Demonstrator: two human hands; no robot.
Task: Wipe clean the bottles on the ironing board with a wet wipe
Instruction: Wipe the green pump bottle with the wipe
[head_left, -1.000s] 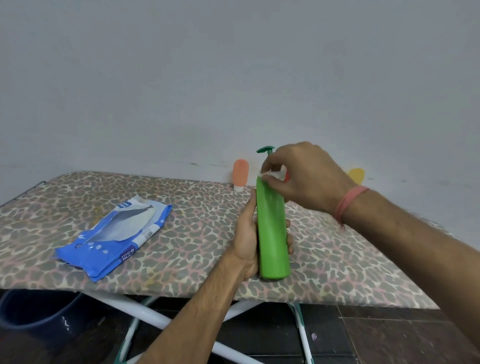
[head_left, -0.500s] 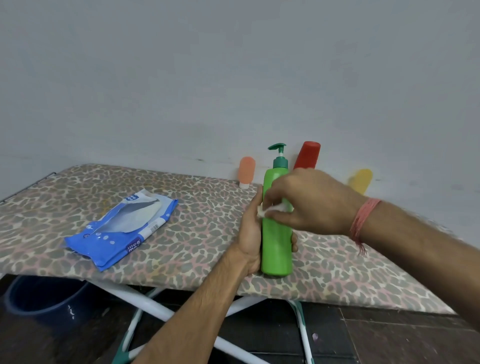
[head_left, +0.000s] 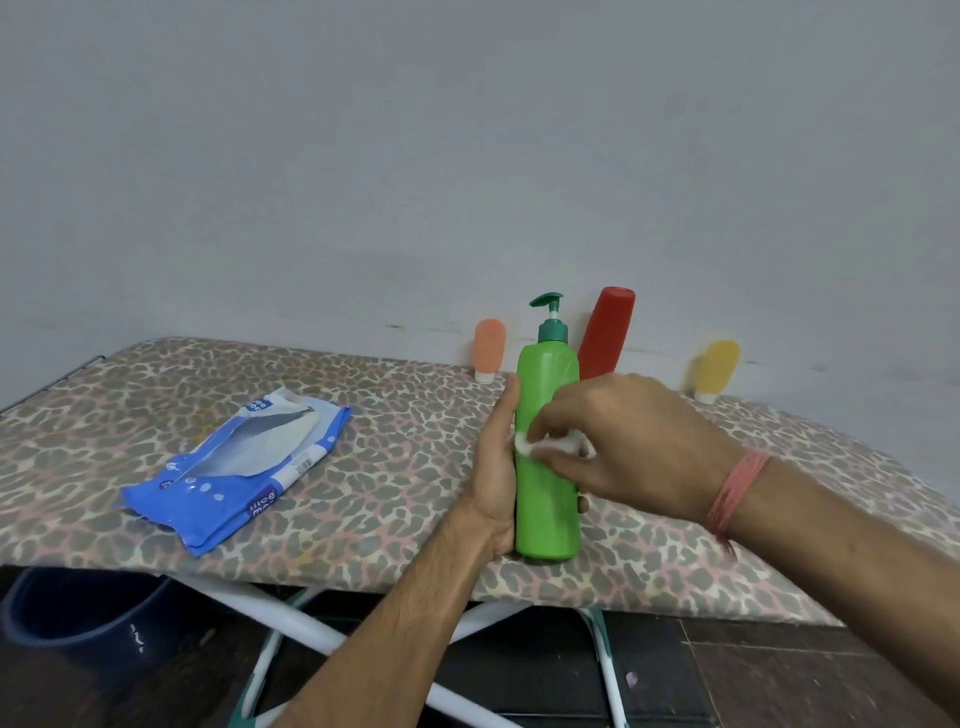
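A tall green pump bottle (head_left: 546, 509) stands upright near the front edge of the leopard-print ironing board (head_left: 395, 467). My left hand (head_left: 496, 467) grips its left side and back. My right hand (head_left: 628, 447) pinches a small white wet wipe (head_left: 540, 446) against the bottle's front, about halfway up. Behind it, along the wall, stand a red bottle (head_left: 608, 332), a small orange tube (head_left: 488, 349) and a small yellow tube (head_left: 717, 370), both tubes cap down.
A blue wet-wipe pack (head_left: 234, 470) lies flat on the board's left half. Under the board I see white and green legs (head_left: 311, 634), a dark blue bucket (head_left: 72, 618) at lower left, and dark floor tiles. A plain grey wall rises behind.
My right hand with the wipe has slid down from the bottle's neck to its middle, uncovering the pump and the red bottle behind. My left hand keeps its hold.
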